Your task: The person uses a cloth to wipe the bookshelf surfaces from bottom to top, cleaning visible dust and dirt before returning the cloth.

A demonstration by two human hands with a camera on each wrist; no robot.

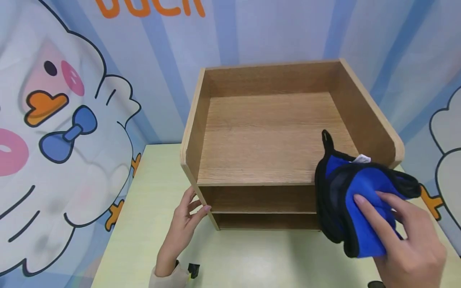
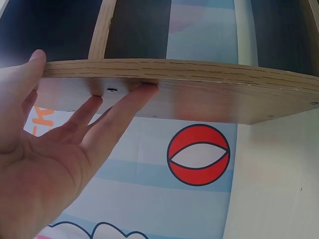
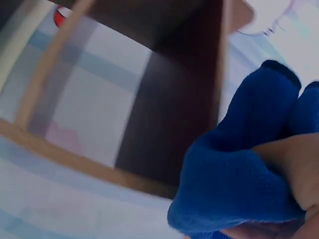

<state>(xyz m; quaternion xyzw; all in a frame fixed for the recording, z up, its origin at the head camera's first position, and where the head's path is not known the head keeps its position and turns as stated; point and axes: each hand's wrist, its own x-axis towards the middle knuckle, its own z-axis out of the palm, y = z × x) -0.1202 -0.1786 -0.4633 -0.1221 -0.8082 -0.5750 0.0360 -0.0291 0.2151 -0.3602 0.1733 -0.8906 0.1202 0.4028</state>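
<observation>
A wooden desktop shelf (image 1: 266,140) with a tray-like top and lower compartments stands on the table. At its left side panel (image 2: 209,72), my left hand (image 1: 180,232) grips the front edge, thumb on the front and fingers against the outer face. My right hand (image 1: 410,236) holds a bunched blue cloth (image 1: 367,208) with black trim, a black loop and a small white tag. The cloth is in front of the shelf's right front corner and hides part of it in the head view. In the right wrist view, the blue cloth (image 3: 234,189) appears beside the shelf's compartments.
The pale table (image 1: 266,260) extends in front and to both sides of the shelf. Behind stands a blue striped backdrop (image 1: 173,48) with cartoon ducks. A small black object (image 1: 193,270) is by my left sleeve, and another dark object (image 1: 376,284) shows at the bottom edge.
</observation>
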